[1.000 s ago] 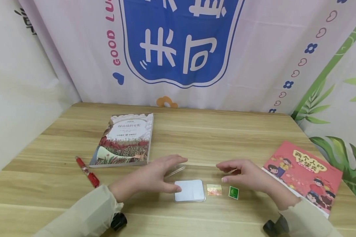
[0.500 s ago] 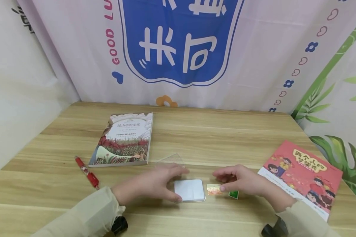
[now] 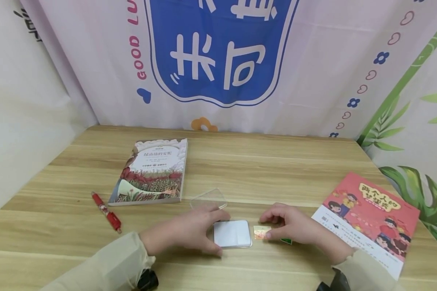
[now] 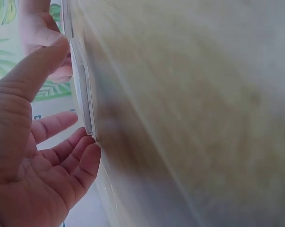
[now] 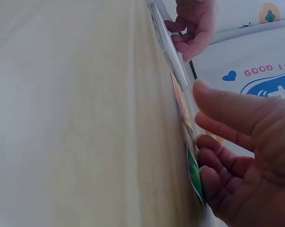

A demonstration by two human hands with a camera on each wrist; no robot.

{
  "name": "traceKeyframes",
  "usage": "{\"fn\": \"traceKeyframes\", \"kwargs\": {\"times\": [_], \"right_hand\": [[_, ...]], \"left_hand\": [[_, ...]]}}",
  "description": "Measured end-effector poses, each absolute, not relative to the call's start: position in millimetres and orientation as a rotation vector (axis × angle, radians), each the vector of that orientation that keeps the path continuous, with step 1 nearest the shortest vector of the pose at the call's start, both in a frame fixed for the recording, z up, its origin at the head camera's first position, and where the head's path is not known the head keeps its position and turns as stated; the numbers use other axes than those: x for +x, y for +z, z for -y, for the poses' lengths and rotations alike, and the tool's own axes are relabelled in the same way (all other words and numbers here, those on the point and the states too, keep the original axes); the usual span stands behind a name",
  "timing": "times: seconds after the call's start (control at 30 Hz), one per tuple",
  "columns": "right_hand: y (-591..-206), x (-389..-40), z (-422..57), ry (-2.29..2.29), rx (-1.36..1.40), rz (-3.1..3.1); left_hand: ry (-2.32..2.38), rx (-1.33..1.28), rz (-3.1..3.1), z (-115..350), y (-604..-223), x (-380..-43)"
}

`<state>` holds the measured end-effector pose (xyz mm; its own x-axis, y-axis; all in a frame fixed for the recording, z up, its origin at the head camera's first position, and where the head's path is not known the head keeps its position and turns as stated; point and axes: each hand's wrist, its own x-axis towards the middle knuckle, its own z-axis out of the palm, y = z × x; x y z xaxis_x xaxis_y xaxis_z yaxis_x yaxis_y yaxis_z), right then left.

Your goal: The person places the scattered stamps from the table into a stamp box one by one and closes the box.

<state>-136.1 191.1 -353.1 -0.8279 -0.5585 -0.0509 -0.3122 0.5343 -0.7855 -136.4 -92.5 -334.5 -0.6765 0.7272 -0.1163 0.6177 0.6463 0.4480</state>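
My left hand [image 3: 191,230] lies around the left side of a flat clear case [image 3: 233,233] with a white insert. In the left wrist view, the thumb is by one end of the case [image 4: 83,90] and the loosely bent fingers are at the other. A small gold-and-orange stamp-like piece [image 3: 260,232] lies right of the case. My right hand [image 3: 295,226] hovers low over it, thumb tip at its right edge, fingers loosely bent. Below that hand, a green stamp [image 3: 286,241] is mostly hidden; the right wrist view shows the green stamp [image 5: 194,175] beside the fingertips.
A clear plastic lid [image 3: 209,197] lies flat behind the left hand. Farther back left are a paperback book [image 3: 153,173] and a red pen [image 3: 107,212]. On the right, a pink book [image 3: 375,218] lies near the right forearm. A printed curtain [image 3: 222,117] borders the wooden table.
The clear lid, tilted by my left hand a second ago, now lies flat, released. My left hand has lowered beside the case. My right hand has moved left and down, covering most of the green stamp.
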Motion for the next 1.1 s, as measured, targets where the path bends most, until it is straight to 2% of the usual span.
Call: {"fn": "traceKeyframes", "kwargs": {"times": [1.1], "right_hand": [[-351.0,-132.1,-175.1,-1.133,-0.622,-2.604]], "left_hand": [[0.622,1.036,-2.607,87.1,-337.4,-140.3]]}}
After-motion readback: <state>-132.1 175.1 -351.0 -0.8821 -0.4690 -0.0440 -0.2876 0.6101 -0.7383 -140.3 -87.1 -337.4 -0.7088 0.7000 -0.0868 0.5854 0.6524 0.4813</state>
